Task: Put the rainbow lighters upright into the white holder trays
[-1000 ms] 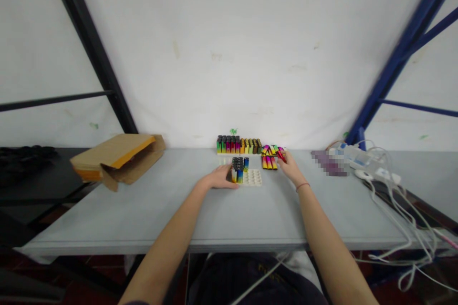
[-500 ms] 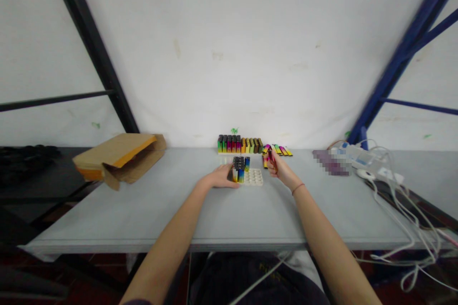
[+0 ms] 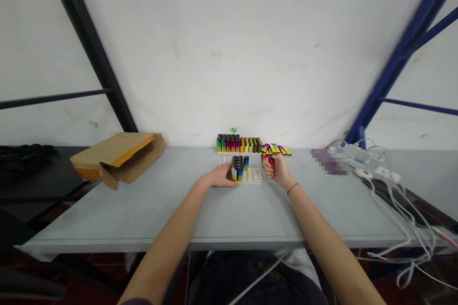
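Observation:
A white tray with round holes lies mid-table, and several colourful lighters stand upright in its left part. My left hand rests flat on the table, touching the tray's left side. Just right of the tray, my right hand is closed around a red lighter that it holds upright. Behind it, loose lighters lie in a heap. A full row of lighters stands in another tray against the wall.
An open cardboard box lies at the back left of the grey table. White cables and a power strip spread over the right side. A blurred purple patch sits right of the lighters. Dark shelf posts flank the table.
My right hand took a red lighter from the loose heap and drew it left and toward me, beside the holed tray. My left hand stayed at the tray.

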A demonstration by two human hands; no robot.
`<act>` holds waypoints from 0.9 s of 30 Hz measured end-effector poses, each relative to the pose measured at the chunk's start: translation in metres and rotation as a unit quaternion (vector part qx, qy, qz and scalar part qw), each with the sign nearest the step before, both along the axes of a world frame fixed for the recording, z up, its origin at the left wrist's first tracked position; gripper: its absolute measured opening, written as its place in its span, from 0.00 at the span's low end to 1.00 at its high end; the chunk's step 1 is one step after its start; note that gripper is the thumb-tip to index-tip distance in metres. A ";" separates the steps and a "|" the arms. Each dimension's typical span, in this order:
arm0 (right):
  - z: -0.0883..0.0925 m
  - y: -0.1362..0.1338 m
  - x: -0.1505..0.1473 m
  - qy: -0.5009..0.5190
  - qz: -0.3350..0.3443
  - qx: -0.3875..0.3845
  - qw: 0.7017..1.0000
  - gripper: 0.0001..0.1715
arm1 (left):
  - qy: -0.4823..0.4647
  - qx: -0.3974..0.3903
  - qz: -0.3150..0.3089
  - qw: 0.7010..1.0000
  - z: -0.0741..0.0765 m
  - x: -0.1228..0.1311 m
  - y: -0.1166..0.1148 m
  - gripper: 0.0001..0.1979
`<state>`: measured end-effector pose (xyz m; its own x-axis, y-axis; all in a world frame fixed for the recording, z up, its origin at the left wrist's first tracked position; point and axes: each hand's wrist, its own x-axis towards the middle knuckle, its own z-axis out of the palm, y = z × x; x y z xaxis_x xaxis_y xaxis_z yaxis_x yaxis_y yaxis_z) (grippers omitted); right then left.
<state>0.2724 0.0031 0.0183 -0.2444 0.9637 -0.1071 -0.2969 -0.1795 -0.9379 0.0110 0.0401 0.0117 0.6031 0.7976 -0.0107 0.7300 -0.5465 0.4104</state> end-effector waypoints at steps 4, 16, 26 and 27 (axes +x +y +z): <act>0.002 0.000 -0.004 0.006 0.000 0.008 1.000 0.25 | 0.000 0.005 -0.006 1.000 -0.002 0.000 0.002 0.41; -0.008 0.004 -0.006 0.026 -0.043 0.005 0.999 0.24 | -0.005 0.005 -0.012 1.000 -0.003 0.000 0.003 0.41; -0.019 0.008 -0.004 0.006 -0.101 0.019 0.995 0.23 | 0.002 -0.001 -0.006 1.000 -0.002 0.000 0.003 0.41; -0.018 0.008 -0.005 0.006 -0.112 0.017 0.994 0.23 | 0.002 -0.001 -0.004 1.000 -0.002 0.000 0.003 0.41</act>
<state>0.2676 0.0107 0.0001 -0.0242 0.9972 -0.0713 -0.3372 -0.0753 -0.9384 0.0113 0.0427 0.0101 0.6093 0.7928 -0.0139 0.7270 -0.5515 0.4090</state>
